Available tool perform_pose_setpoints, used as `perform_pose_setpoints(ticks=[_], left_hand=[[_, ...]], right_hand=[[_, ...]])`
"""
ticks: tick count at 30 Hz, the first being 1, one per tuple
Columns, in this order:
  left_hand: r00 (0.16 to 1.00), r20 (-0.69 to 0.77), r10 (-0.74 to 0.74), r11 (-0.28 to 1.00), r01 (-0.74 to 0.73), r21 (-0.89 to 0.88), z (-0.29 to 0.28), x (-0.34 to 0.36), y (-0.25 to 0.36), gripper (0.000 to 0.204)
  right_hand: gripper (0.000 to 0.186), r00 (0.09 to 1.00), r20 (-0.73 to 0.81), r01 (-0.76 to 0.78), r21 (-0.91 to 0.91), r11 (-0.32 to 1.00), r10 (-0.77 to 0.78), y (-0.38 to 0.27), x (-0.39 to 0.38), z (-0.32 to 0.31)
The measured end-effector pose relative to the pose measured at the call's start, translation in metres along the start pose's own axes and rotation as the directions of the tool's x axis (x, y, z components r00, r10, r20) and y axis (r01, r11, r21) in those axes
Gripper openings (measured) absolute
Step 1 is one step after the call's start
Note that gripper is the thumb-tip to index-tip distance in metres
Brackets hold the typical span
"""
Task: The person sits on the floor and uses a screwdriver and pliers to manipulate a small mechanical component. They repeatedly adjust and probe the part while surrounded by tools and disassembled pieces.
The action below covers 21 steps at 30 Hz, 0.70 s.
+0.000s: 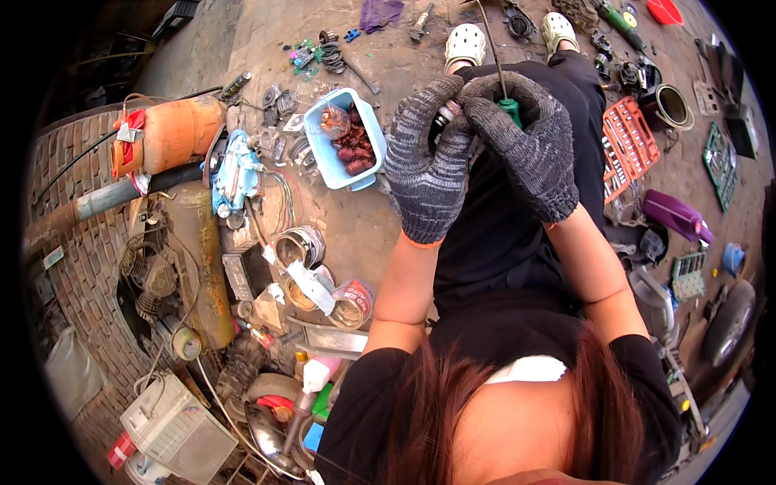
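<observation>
Both my hands wear dark grey knitted gloves and are held close together above my lap. My left hand (428,162) is closed around a small cylindrical part (444,117), black and silver, whose exact kind I cannot make out. Beside it, my right hand (529,141) is curled around the green handle (510,110) of a tool. The tool's long thin metal shaft (491,40) points away from me past my feet, its far tip at the picture's upper edge. Fingers of the right hand reach close to the small part; whether they touch it is hidden.
A light blue basin (347,145) with reddish-brown parts stands left of my hands. Further left lie an orange gas cylinder (182,133) and open tins (299,246). At right are an orange socket set case (629,145), a purple part (677,215) and a green tool case (719,166).
</observation>
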<state>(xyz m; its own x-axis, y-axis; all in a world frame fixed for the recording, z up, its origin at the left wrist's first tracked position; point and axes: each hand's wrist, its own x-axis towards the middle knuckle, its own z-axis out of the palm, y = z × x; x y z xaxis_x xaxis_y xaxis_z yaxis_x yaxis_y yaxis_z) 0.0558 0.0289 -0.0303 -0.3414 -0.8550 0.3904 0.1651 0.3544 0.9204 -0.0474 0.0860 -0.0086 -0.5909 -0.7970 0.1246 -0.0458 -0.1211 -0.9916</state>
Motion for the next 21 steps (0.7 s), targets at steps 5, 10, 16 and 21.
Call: perform_pose_setpoints(ticks=[5,10,16,21], left_hand=[[0.981,0.062,0.181,0.948,-0.191,0.255,-0.013,-0.002,-0.006,0.03],[0.937,0.17,0.305,0.87,-0.347,0.35,-0.018,0.002,0.004,0.032],[0.999,-0.006,0.052,0.998,-0.052,-0.04,-0.008,-0.012,0.024,0.035],[1.0,0.013,0.001,0.999,0.0,-0.038,-0.011,-0.01,0.02,0.032]], right_hand=[[0.022,0.991,0.131,0.026,-0.096,0.995,-0.013,-0.004,0.003,-0.007],[0.018,0.872,0.396,-0.387,0.199,0.9,0.287,-0.024,0.001,-0.022],[0.02,0.846,0.475,-0.483,0.493,0.724,0.241,-0.015,-0.01,-0.015],[0.025,0.948,0.299,0.122,-0.03,0.992,-0.107,-0.006,-0.001,-0.016]])
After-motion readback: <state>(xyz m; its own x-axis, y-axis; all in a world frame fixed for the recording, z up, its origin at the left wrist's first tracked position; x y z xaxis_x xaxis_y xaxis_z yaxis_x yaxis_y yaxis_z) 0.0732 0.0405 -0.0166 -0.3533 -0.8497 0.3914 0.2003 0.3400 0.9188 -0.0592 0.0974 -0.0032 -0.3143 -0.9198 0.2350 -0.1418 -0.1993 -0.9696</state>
